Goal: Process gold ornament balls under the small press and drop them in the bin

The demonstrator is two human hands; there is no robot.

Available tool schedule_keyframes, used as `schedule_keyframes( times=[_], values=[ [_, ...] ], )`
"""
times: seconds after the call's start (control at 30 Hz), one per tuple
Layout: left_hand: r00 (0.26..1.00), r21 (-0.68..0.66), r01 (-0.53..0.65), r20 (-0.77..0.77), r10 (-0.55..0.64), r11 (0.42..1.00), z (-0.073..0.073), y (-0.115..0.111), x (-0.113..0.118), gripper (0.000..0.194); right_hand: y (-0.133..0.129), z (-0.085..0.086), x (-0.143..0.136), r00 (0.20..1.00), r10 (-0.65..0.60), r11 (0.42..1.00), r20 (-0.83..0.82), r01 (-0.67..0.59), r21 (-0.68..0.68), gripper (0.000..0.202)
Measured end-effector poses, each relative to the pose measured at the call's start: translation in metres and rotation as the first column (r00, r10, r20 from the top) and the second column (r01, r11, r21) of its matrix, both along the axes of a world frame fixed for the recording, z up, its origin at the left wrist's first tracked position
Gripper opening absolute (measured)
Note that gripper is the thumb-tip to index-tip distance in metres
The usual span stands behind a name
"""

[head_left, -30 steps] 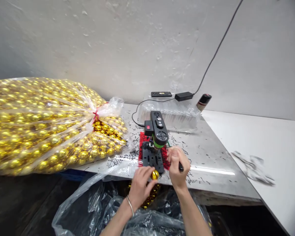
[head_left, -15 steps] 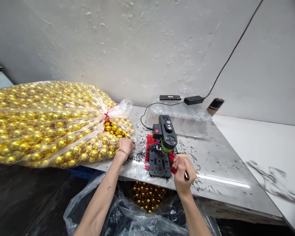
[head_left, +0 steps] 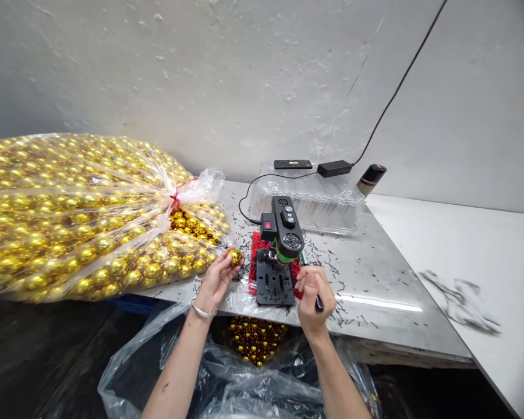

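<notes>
Your right hand (head_left: 317,298) was closed around a black lever handle (head_left: 319,304); your left hand (head_left: 220,278) pinched a shiny gold ball (head_left: 234,256) (beside the black-and-green press (head_left: 287,235)), near the clear plastic sack of gold balls (head_left: 91,221).

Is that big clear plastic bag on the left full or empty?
Full, or nearly so: shiny gold balls bulge the clear plastic bag right up to the red string tied around its neck.
</notes>
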State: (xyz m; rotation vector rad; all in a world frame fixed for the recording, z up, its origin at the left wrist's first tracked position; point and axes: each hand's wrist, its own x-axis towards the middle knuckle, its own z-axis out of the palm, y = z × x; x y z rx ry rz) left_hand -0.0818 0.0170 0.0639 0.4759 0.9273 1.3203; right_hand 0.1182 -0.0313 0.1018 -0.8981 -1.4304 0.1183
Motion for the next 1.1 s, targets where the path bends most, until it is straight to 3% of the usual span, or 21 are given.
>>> schedule_keyframes(
  times=[0.1, 0.2, 0.37, 0.67, 0.83, 0.97, 1.1],
  values=[
    [0.999, -0.002, -0.001, -0.033, 0.001, 1.000, -0.013, -0.009, 0.023, 0.034, 0.000, 0.000, 0.000, 1.000, -0.001, 1.000, 0.005, 0.001, -0.004, 0.031],
    [0.972, 0.054, 0.033, -0.234, -0.019, 0.998, -0.028, -0.010, 0.046, 0.038, 0.000, 0.000, 0.001, 1.000, 0.005, 1.000, -0.001, -0.005, -0.007, 0.030],
    [0.865, 0.221, 0.103, -0.502, 0.022, 0.970, -0.044, -0.008, 0.070, 0.035, -0.001, 0.001, 0.002, 1.000, 0.015, 1.000, 0.026, -0.015, -0.008, 0.030],
    [0.643, 0.317, 0.228, -0.759, 0.102, 0.921, -0.044, -0.013, 0.080, 0.027, -0.003, 0.003, 0.004, 0.997, 0.029, 0.999, 0.068, -0.027, -0.031, 0.029],
    [0.561, 0.369, 0.234, -0.807, 0.185, 0.899, -0.052, -0.015, 0.083, 0.037, -0.003, 0.003, 0.004, 0.996, 0.028, 1.000, 0.081, -0.027, -0.009, 0.029],
    [0.438, 0.446, 0.264, -0.845, 0.306, 0.855, -0.056, -0.014, 0.085, 0.031, -0.004, 0.003, 0.004, 0.997, 0.024, 0.999, 0.074, -0.022, -0.025, 0.029],
    [0.323, 0.425, 0.328, -0.890, 0.322, 0.844, -0.053, -0.015, 0.085, 0.029, -0.004, 0.003, 0.004, 0.997, 0.025, 1.000, 0.074, -0.024, -0.020, 0.029]
  ],
)
